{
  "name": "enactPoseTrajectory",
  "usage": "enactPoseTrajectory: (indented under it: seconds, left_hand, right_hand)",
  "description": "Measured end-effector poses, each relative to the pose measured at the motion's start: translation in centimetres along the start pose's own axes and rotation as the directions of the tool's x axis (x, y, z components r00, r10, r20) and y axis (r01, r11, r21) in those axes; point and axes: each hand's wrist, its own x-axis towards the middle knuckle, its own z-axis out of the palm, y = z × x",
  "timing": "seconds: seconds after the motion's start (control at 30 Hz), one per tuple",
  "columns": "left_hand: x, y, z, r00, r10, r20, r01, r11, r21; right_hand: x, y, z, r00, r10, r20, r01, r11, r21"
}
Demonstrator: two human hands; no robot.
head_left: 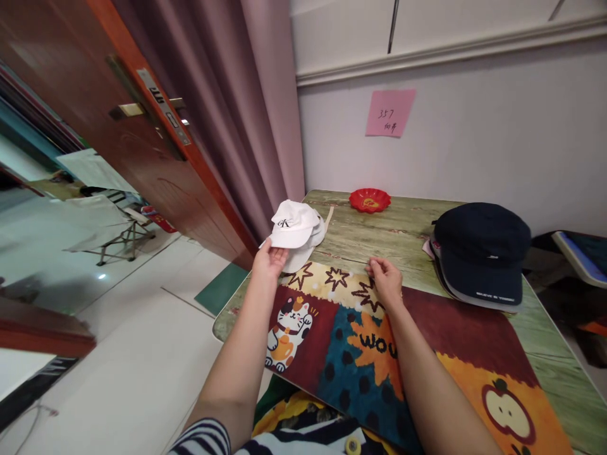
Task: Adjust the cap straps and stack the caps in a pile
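Observation:
A white cap (294, 221) with a black "CK"-like logo sits at the left back of the table, on top of other pale caps (303, 256). My left hand (272, 259) grips the front of its brim, the fingers partly tucked beneath. My right hand (386, 279) hovers or rests over the patterned mat (327, 341), its fingers curled together with nothing visible in them. Farther right, a dark navy cap (481, 246) tops another stack of caps.
The wood-patterned table (403, 234) carries a red scalloped dish (370, 200) at the back. A pink note (390, 112) is stuck to the wall. Left of the table are a mauve curtain (227, 95) and a brown door (95, 69). A folding stool (102, 221) stands beyond.

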Motion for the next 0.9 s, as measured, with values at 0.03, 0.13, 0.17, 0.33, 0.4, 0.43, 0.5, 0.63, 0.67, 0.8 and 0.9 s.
enactPoseTrajectory:
  seconds: [0.03, 0.13, 0.17, 0.33, 0.4, 0.43, 0.5, 0.63, 0.67, 0.8, 0.9]
  left_hand:
    - [0.1, 0.0, 0.6, 1.000, -0.010, 0.004, 0.010, 1.000, -0.001]
    - [-0.1, -0.4, 2.0, 0.998, -0.018, 0.052, 0.018, 1.000, 0.005]
    - [-0.5, -0.8, 2.2, 0.996, -0.016, 0.089, 0.016, 1.000, 0.007]
    - [-3.7, -5.0, 1.4, 0.940, -0.104, 0.326, 0.078, 0.993, 0.092]
    - [-5.2, -7.3, 0.5, 0.911, -0.199, 0.361, 0.155, 0.977, 0.149]
    - [-5.9, -8.4, 0.0, 0.895, -0.243, 0.374, 0.189, 0.966, 0.176]
    - [-7.1, -10.3, -1.0, 0.861, -0.323, 0.393, 0.244, 0.940, 0.239]
    - [-8.7, -11.9, -2.3, 0.728, -0.448, 0.518, 0.296, 0.888, 0.353]
    - [-8.8, -11.9, -2.4, 0.678, -0.474, 0.562, 0.314, 0.878, 0.362]
    - [-9.1, -11.5, -1.1, 0.526, -0.523, 0.671, 0.395, 0.849, 0.352]
    - [-9.3, -11.4, 0.7, 0.513, -0.485, 0.708, 0.382, 0.868, 0.318]
  right_hand:
    - [0.0, -0.2, 0.1, 1.000, 0.013, -0.004, -0.013, 0.999, 0.036]
    - [-0.1, -0.9, 0.2, 0.999, 0.054, 0.000, -0.053, 0.987, 0.151]
    - [-0.1, -1.3, 0.2, 0.998, 0.062, 0.006, -0.062, 0.982, 0.177]
    - [0.0, -4.5, -0.4, 0.973, 0.130, 0.188, -0.198, 0.893, 0.404]
    - [-0.1, -6.3, -0.8, 0.934, 0.133, 0.331, -0.292, 0.817, 0.498]
    - [-0.1, -7.2, -1.0, 0.916, 0.120, 0.383, -0.324, 0.784, 0.529]
    - [-0.1, -8.7, -1.3, 0.903, 0.080, 0.421, -0.343, 0.725, 0.598]
    - [0.1, -10.2, -2.2, 0.930, 0.093, 0.356, -0.342, 0.577, 0.742]
    - [0.1, -10.4, -2.5, 0.923, 0.127, 0.362, -0.370, 0.543, 0.754]
    - [-0.6, -11.2, -3.7, 0.862, 0.177, 0.475, -0.494, 0.502, 0.710]
    - [-1.5, -12.0, -3.9, 0.819, 0.119, 0.561, -0.519, 0.569, 0.637]
